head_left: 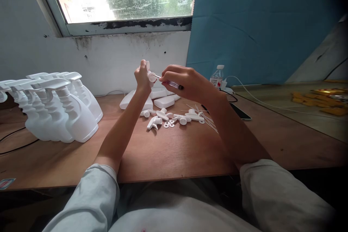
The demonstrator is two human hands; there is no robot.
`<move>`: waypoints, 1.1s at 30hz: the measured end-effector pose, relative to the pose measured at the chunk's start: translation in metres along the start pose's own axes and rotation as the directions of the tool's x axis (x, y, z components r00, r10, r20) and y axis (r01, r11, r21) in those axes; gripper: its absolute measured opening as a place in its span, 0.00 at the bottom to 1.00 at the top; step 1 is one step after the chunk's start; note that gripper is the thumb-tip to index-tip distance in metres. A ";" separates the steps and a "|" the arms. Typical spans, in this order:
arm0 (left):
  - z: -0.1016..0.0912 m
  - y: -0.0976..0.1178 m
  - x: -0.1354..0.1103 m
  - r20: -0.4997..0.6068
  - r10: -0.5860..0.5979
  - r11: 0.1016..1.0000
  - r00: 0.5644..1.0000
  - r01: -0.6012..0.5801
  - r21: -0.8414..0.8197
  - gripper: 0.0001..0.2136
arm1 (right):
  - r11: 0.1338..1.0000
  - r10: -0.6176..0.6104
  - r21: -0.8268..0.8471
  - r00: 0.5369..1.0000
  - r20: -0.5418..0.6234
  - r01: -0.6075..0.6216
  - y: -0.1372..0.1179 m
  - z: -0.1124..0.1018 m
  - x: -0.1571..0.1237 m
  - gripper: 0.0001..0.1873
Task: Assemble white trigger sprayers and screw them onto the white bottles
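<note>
White spray bottles (62,112) stand bunched at the worktop's (163,152) left edge. Above its middle, the left hand (143,76) is closed around a white sprayer head (150,76), held upright in the air. The right hand (185,81) pinches a thin tool (174,85), its tip touching the head. Loose white parts (174,117) lie below, near the far edge. A water bottle (217,76) and a phone (240,111) sit to the right.

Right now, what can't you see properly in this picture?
All in the head view:
- white part in the left hand: mostly covered by fingers.
- tool tip in the right hand: too thin to identify.
- water bottle label: too small, partly behind the right wrist.
- yellow pieces at far right: blurred.
- sticker at bottom left: cut off by the edge.
</note>
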State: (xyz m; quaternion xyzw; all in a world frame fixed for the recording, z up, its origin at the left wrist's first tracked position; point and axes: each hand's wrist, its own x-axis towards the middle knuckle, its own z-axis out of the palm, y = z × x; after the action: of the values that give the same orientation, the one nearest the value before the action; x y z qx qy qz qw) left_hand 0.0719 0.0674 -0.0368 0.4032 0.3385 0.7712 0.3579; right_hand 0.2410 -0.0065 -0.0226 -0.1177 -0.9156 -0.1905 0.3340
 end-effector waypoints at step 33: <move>-0.006 0.012 -0.001 0.236 -0.011 0.990 0.972 -0.022 0.138 0.11 | 0.916 0.238 0.360 0.962 -0.133 -0.177 0.008 -0.008 -0.003 0.10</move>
State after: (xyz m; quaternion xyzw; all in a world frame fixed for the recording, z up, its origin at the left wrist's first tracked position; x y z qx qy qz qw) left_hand 0.0636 0.0589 -0.0301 0.5170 0.3454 0.6932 0.3646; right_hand 0.2506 -0.0032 -0.0166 -0.1371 -0.8841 -0.0002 0.4467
